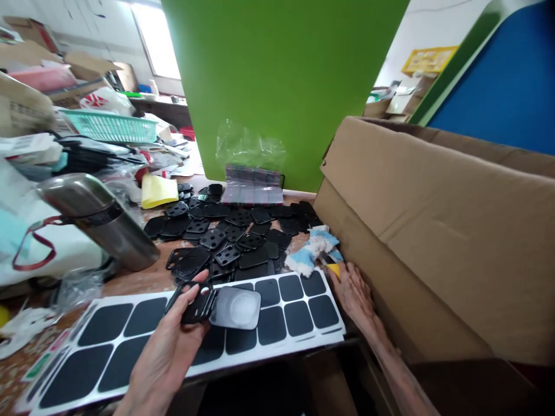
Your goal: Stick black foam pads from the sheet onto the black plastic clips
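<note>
My left hand (169, 344) grips a small black plastic piece with slots (197, 305), thumb on top. From it a flat, rounded grey plate (236, 308) with a shiny pale reflection sticks out to the right. Beneath lie white sheets of black rounded-square stickers (299, 312). My right hand (353, 292) is low beside the cardboard box, its fingertips closed at a yellow-ended tool (333, 270) whose kind I cannot make out. Touching that tool is a crumpled blue-and-white cloth (314, 249). Behind the sheets is a heap of black plastic plates (234, 234), some with holes.
A large cardboard box (433, 231) borders the right side. On the left a steel thermos (104, 225) leans beside plastic bags and a turquoise basket (113, 126). A green panel (281, 75) stands at the back, with a clear bag of strips (252, 184) before it.
</note>
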Available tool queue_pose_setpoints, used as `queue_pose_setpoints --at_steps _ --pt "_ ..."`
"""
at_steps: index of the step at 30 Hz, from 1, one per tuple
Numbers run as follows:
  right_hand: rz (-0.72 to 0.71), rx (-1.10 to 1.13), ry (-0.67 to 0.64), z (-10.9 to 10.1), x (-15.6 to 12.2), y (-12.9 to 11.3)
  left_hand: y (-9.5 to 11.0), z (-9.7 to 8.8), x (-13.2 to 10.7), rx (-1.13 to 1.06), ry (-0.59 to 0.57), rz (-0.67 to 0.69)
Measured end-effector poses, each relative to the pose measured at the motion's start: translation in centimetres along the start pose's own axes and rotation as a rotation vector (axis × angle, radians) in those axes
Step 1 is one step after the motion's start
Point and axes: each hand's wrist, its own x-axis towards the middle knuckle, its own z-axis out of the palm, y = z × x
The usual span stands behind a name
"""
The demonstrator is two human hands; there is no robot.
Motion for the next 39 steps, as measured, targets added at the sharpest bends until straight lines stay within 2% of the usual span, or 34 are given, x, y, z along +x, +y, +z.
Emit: queue_pose_setpoints --at_steps 3,8,10,15,18,20,22,24,26,27,28,30,33,36,39 --pt "0.041 0.003 -0.014 0.1 1.4 -0.6 -0.4 -0.3 -0.1 0.036 0.005 0.018" --pt "0.108 0.048 -0.035 0.5 5.3 -2.0 -1.3 -1.0 0.1 0.171 0.032 0.06" --pt "0.138 0.074 -0.033 0.9 6.8 -2.7 -1.5 -1.2 0.2 0.254 0.02 0.067" --pt "0.132 0.229 -0.064 1.8 9.5 -3.8 -1.8 -1.5 0.2 0.539 -0.013 0.183" --pt "0.081 0.37 -0.058 1.4 10.3 -3.8 -1.6 -1.4 -0.1 0.626 -0.073 0.122" --pt "0.035 0.472 -0.031 0.2 10.4 -3.7 -1.4 -1.3 -0.4 0.596 -0.146 0.051" --pt "0.007 0.556 0.018 -1.7 9.8 -3.8 -1.4 -1.1 -0.8 0.486 -0.196 -0.019" --pt "-0.008 0.607 0.081 -4.0 8.3 -4.5 -1.6 -1.0 -1.1 0.341 -0.199 -0.067" --pt "-0.053 0.643 0.128 -6.0 5.7 -6.0 -2.1 -0.8 -1.5 0.206 -0.186 -0.089" --pt "-0.128 0.681 0.167 -6.5 3.9 -7.1 -2.4 -0.8 -1.6 0.14 -0.188 -0.094" --pt "-0.221 0.717 0.149 -6.7 2.1 -8.3 -2.8 -0.7 -1.8 0.072 -0.197 -0.097" --pt "-0.388 0.818 0.05 -6.1 -1.5 -10.8 -3.4 -0.6 -2.1 -0.047 -0.231 -0.121" --pt "-0.44 0.945 -0.102 -3.9 -5.1 -13.2 -3.9 -0.6 -2.4 -0.09 -0.242 -0.165" --pt "-0.384 0.978 -0.108 -2.6 -5.5 -13.3 -4.1 -0.8 -2.4 -0.041 -0.198 -0.206" --pt "-0.315 0.929 -0.014 -2.3 -4.2 -12.7 -4.4 -1.1 -2.0 -0.054 -0.259 -0.207"
